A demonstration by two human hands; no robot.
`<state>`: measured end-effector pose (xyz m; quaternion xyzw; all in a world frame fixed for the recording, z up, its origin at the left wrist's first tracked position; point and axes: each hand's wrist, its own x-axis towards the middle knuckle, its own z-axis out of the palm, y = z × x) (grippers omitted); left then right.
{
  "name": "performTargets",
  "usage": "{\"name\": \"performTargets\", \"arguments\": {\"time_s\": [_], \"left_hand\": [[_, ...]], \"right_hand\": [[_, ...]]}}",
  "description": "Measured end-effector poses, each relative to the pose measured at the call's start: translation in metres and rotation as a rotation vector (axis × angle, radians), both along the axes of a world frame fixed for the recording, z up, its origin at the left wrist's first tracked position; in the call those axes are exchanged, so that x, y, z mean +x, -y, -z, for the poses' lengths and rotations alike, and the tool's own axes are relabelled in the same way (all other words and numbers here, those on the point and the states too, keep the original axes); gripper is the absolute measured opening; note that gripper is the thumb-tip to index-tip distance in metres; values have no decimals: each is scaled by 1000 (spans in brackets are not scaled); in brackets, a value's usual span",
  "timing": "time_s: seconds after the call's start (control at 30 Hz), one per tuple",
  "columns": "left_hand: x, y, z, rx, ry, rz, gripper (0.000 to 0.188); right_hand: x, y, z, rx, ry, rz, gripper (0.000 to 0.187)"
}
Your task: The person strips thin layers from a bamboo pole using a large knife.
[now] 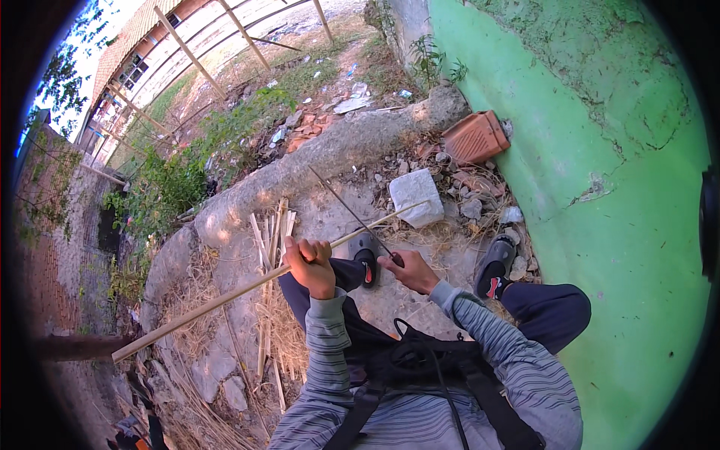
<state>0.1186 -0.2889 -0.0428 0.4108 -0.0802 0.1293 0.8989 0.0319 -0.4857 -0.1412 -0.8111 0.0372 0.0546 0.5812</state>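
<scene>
My left hand (310, 267) is closed around a long, pale bamboo stick (202, 309). The stick slants from the lower left up to the right, its far end lying over a white block (415, 191). In my right hand (412, 271) is the dark handle of a long, thin-bladed knife (343, 204). Its blade points up and to the left and crosses the stick beyond my left hand; whether the two touch I cannot tell. Split bamboo strips (276, 238) lie on the ground left of my hands, with pale shavings (286, 330) below them.
A green wall (615, 195) rises close on my right. Beside it are an orange clay block (475, 138) and loose rubble (472, 208). A low rough kerb (330, 163) curves ahead, with bushes (174, 184) on the left. My shoes (495, 262) rest either side of my right hand.
</scene>
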Motion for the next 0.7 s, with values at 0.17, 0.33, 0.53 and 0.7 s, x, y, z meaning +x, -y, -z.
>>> {"name": "performTargets", "arguments": {"time_s": [0.17, 0.33, 0.53, 0.7], "left_hand": [[-7, 8, -7, 12, 18, 4, 55], [-9, 3, -3, 18, -28, -26, 57], [-14, -1, 6, 12, 22, 19, 53], [-15, 1, 12, -37, 120, 69, 44]], "right_hand": [[3, -7, 2, -31, 189, 0, 35], [7, 15, 53, -105, 39, 136, 24], [8, 1, 50, 3, 25, 50, 21], [13, -11, 7, 38, 182, -21, 20]]}}
